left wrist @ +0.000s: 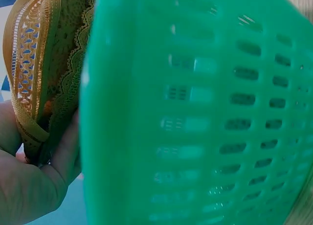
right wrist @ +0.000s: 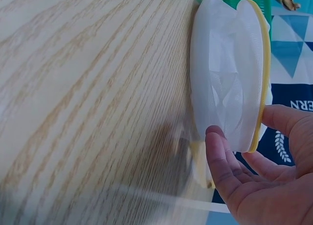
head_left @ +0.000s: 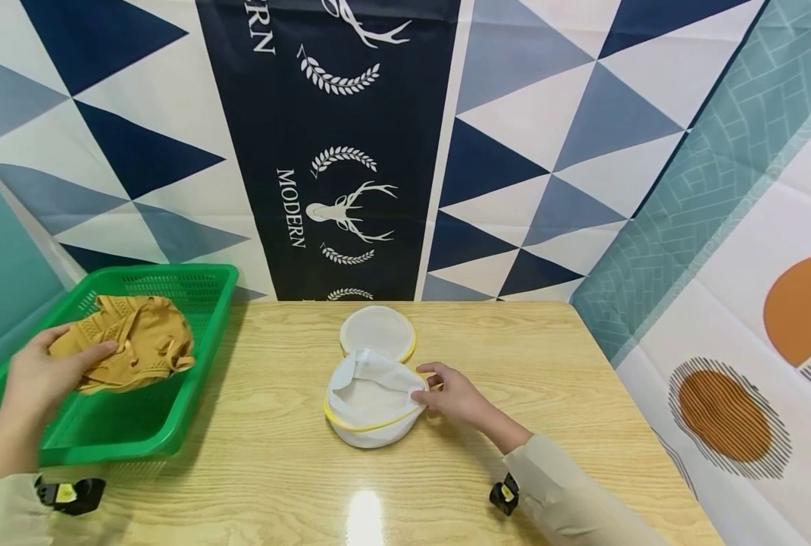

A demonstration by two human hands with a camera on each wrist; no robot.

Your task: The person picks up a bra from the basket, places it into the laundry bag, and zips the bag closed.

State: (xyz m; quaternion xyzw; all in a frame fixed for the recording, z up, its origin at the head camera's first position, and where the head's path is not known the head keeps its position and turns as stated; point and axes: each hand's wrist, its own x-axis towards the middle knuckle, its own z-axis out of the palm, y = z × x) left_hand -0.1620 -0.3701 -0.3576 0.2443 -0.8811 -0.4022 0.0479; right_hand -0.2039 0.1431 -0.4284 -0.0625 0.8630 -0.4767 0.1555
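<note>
Left hand [head_left: 44, 371]: thumb and fingers pinching the garment [head_left: 139, 345], mustard, lacy trim. Right hand [head_left: 460, 398]: thumb and fingers gripping the yellow rim of the bag [head_left: 367, 398], white mesh, at its 3 o'clock side.

Orientation, head view. Garment: bunched, long axis roughly 9 to 3; gripped end at 9, loose strap end pointing to 3. Held over the basket [head_left: 208, 345]; contact with the basket's inside cannot be told. Bag: sits on the surface [head_left: 528, 349], mouth facing up, longer axis of the mouth about 9 to 3, wall standing higher at 12.

Outward. Lid [head_left: 378, 330], round, white with yellow edge, lies just beyond the bag at 12; whether the two are joined cannot be told. Basket: green, perforated, at 9 from the bag, well apart; long axis about 1 to 7.

Surface: pale wood grain, glare spot near 6. Backdrop [head_left: 515, 91] at 12: blue and white triangles, dark band with stag heads and "MODERN", lettering turned sideways. Teal sheet [head_left: 10, 258] at 9; pale sheet [head_left: 726, 303] at 3, orange rounds.
</note>
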